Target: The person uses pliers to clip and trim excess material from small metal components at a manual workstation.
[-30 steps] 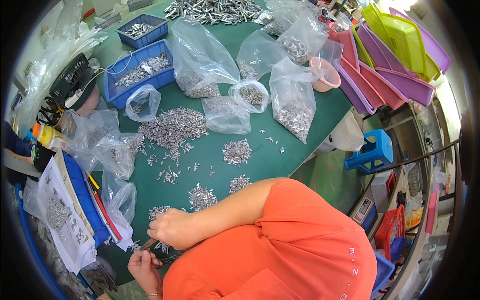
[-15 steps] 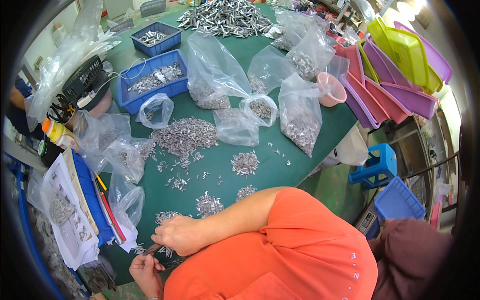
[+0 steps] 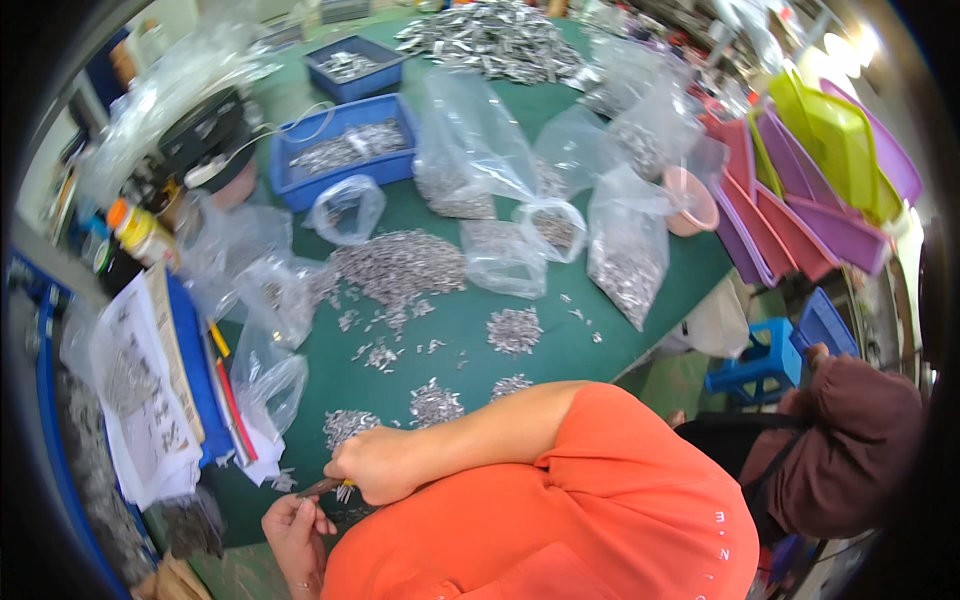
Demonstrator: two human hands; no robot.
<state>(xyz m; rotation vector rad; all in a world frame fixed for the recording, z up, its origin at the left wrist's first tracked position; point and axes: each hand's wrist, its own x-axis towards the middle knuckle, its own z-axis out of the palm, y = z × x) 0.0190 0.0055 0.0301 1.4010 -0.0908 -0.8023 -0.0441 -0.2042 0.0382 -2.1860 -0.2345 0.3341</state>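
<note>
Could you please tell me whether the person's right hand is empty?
No, the right hand grips a plier-like tool pointing toward the left hand.

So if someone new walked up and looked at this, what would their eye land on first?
Probably the bright orange shirt filling the lower middle. Next, the stack of green, purple and pink plastic trays at upper right. Then the heap of small silvery pieces mid-table, beyond the right hand gripping a pliers-like tool.
</note>
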